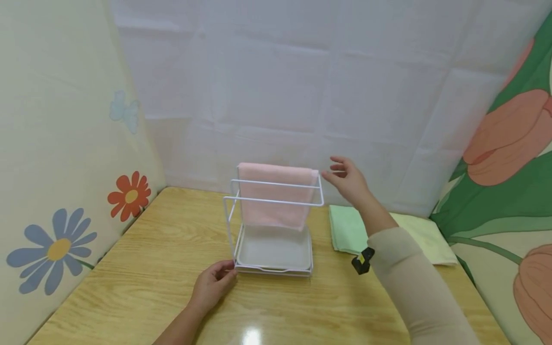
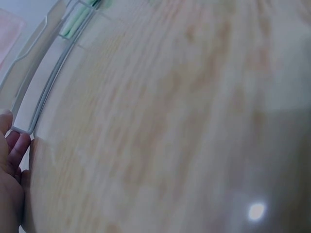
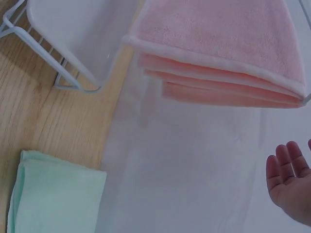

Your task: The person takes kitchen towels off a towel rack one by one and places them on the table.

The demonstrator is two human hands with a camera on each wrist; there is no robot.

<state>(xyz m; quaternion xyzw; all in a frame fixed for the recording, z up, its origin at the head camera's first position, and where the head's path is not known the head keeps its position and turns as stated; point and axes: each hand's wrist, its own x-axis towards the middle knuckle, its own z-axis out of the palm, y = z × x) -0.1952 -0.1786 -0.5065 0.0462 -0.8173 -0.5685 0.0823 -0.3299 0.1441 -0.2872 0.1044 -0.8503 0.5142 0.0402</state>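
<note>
The pink towel (image 1: pixel 276 192) hung folded over the rearmost bar of the white rack (image 1: pixel 276 201), its layers draped down behind the two nearer rails. Slung over the bar like that, its own weight seemed enough to keep it there, since neither hand was on it. Below its lower edge sat the pale tray (image 1: pixel 274 249), set in the base of the rack, perhaps to catch drips.

The left hand (image 1: pixel 211 287) was at the near left corner of that base, thumb above and fingers beneath, in a narrow pinch on the wire; I took it to be steadying the light frame. From the side the fingers were partly cut off, so how firmly they pressed I couldn't tell.

The right hand (image 1: pixel 351 182) hung in the air just beside the towel's right end, loosely spread, thumb well off the fingers, with nothing in it and a gap between it and the cloth.

Beneath the right forearm a folded green towel (image 1: pixel 346 227) and a yellow towel (image 1: pixel 424 235) lay on the wooden table (image 1: pixel 151 268), to the right of the rack and within easy reach of that arm.
</note>
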